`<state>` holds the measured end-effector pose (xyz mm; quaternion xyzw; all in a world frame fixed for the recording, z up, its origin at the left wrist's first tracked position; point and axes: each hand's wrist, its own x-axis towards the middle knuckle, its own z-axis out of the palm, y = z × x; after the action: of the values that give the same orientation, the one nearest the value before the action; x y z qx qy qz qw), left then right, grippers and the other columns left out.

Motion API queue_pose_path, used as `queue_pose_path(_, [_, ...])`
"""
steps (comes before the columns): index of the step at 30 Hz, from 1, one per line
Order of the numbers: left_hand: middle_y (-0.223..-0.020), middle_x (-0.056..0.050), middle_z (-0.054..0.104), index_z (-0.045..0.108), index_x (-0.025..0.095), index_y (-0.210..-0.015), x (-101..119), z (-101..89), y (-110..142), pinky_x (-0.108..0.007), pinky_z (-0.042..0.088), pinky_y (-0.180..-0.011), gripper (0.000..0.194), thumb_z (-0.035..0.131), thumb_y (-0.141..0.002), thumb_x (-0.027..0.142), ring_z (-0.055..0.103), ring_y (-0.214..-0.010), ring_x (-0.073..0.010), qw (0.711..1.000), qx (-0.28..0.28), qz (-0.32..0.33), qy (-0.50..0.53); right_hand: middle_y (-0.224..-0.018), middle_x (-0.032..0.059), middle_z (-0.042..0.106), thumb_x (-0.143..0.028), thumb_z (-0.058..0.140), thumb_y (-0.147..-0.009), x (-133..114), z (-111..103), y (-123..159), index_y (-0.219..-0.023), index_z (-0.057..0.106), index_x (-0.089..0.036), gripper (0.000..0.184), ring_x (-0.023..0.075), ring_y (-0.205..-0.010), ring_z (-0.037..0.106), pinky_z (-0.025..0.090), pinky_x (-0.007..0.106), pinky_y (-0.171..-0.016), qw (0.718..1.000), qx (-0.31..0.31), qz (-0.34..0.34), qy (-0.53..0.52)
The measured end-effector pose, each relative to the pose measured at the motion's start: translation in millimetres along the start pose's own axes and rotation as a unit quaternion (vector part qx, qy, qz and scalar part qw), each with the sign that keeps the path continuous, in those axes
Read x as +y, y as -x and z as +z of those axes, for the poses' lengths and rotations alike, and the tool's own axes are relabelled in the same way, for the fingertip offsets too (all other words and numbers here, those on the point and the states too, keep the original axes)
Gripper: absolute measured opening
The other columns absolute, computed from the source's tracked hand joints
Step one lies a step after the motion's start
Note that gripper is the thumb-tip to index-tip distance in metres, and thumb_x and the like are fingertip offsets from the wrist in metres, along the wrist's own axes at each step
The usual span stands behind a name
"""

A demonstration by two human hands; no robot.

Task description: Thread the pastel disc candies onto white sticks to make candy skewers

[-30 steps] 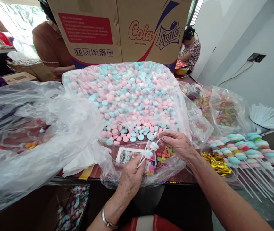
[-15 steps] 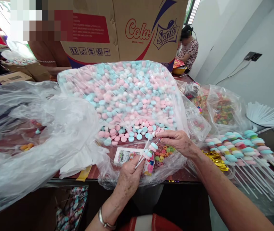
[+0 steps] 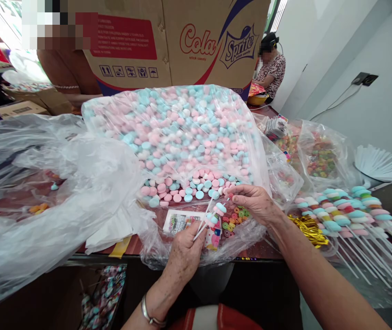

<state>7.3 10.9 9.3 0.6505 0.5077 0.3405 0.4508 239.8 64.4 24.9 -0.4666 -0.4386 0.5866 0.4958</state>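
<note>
My left hand (image 3: 186, 251) is closed round two white sticks that point up and to the right. One of them is a candy skewer (image 3: 215, 214) threaded with pink, white and blue marshmallows; the other stick (image 3: 207, 211) looks bare. At the skewer's upper tip, my right hand (image 3: 252, 201) pinches a small reddish gummy ring (image 3: 229, 197), partly hidden by the fingers. Loose pink and blue marshmallows (image 3: 199, 195) lie just beyond both hands, spilling from a big clear bag (image 3: 182, 133). Several coloured gummy rings (image 3: 237, 217) rest on the plastic beneath my right hand.
Finished marshmallow skewers (image 3: 340, 213) are piled at the right beside gold ties (image 3: 308, 230). Behind them are white sticks (image 3: 384, 165) and a bag of gummies (image 3: 321, 156). Crumpled plastic (image 3: 89, 183) covers the left. A large carton (image 3: 196, 41) stands behind; two people are beyond.
My right hand has shifted slightly, its fingers opening a little around the skewer tip, where a reddish ring now shows. My left hand keeps the sticks in nearly the same place.
</note>
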Motion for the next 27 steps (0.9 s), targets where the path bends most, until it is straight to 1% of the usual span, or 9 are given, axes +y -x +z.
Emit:
queue_pose_path(3, [-0.060,0.004,0.050,0.065,0.019,-0.080,-1.1,-0.1,0.3,-0.025,0.036,-0.059,0.029,0.046,-0.092,0.037,0.045,-0.058,-0.0148,1.000,-0.002,0.004,-0.007,-0.095,0.0034,0.075,-0.034,0.086,-0.063,3.5,-0.2,-1.4,-0.089,0.079,-0.021,0.030,0.0161,-0.085,0.064,0.051,0.027,-0.075,1.000,0.005,-0.012,0.021])
queue_pose_path(6, [-0.061,0.004,0.051,0.063,0.019,-0.076,-1.2,0.3,0.2,-0.025,0.035,-0.060,0.029,0.046,-0.093,0.036,0.044,-0.058,-0.0145,1.000,-0.006,0.007,-0.007,-0.096,0.0027,0.075,-0.034,0.086,-0.064,5.3,-0.8,-1.6,-0.091,0.079,-0.022,0.030,0.0168,-0.089,0.064,0.051,0.028,-0.079,0.999,-0.001,-0.024,0.040])
queue_pose_path(9, [-0.061,0.003,0.052,0.063,0.020,-0.075,-0.6,0.6,-0.2,-0.025,0.035,-0.059,0.029,0.047,-0.093,0.036,0.044,-0.058,-0.0147,1.000,-0.002,0.008,-0.003,-0.098,0.0034,0.075,-0.035,0.084,-0.068,4.5,-2.8,0.5,-0.095,0.079,-0.022,0.031,0.0184,-0.091,0.065,0.051,0.030,-0.081,0.996,-0.016,-0.039,0.080])
queue_pose_path(13, [-0.059,0.004,0.050,0.063,0.020,-0.075,0.2,-0.5,0.1,-0.025,0.035,-0.058,0.029,0.047,-0.092,0.037,0.043,-0.057,-0.0149,1.000,-0.008,0.009,0.003,-0.100,0.0045,0.075,-0.039,0.081,-0.071,1.1,-7.4,4.7,-0.097,0.079,-0.022,0.031,0.0203,-0.091,0.066,0.053,0.032,-0.080,0.986,-0.025,-0.057,0.153])
queue_pose_path(17, [-0.059,0.004,0.047,0.062,0.020,-0.074,1.4,-2.2,1.2,-0.025,0.033,-0.056,0.031,0.045,-0.094,0.038,0.041,-0.056,-0.0145,1.000,-0.024,0.011,0.013,-0.095,0.0047,0.074,-0.039,0.077,-0.075,-2.0,-9.4,8.3,-0.096,0.079,-0.021,0.028,0.0198,-0.087,0.066,0.053,0.031,-0.076,0.973,-0.049,-0.071,0.215])
queue_pose_path(19, [-0.060,0.004,0.047,0.063,0.019,-0.075,1.8,-2.4,1.2,-0.025,0.032,-0.056,0.032,0.046,-0.093,0.038,0.041,-0.057,-0.0144,0.999,-0.026,0.011,0.017,-0.091,0.0049,0.074,-0.039,0.076,-0.075,-1.9,-7.2,9.5,-0.094,0.079,-0.020,0.027,0.0187,-0.082,0.066,0.053,0.029,-0.072,0.972,-0.067,-0.065,0.217])
queue_pose_path(23, [-0.059,0.005,0.046,0.064,0.019,-0.075,-0.5,-1.8,0.4,-0.025,0.031,-0.055,0.032,0.046,-0.093,0.038,0.039,-0.056,-0.0139,0.999,-0.032,0.011,0.024,-0.083,0.0042,0.073,-0.038,0.076,-0.074,1.3,3.4,10.4,-0.091,0.079,-0.019,0.026,0.0154,-0.071,0.063,0.049,0.025,-0.061,0.977,-0.099,-0.039,0.186])
queue_pose_path(27, [-0.060,0.004,0.046,0.064,0.019,-0.078,-3.8,-1.6,0.2,-0.025,0.032,-0.057,0.030,0.047,-0.093,0.038,0.041,-0.058,-0.0143,0.999,-0.025,0.010,0.023,-0.074,0.0013,0.070,-0.038,0.078,-0.072,0.8,10.6,13.3,-0.089,0.077,-0.017,0.027,0.0120,-0.062,0.058,0.045,0.023,-0.057,0.981,-0.120,0.006,0.153])
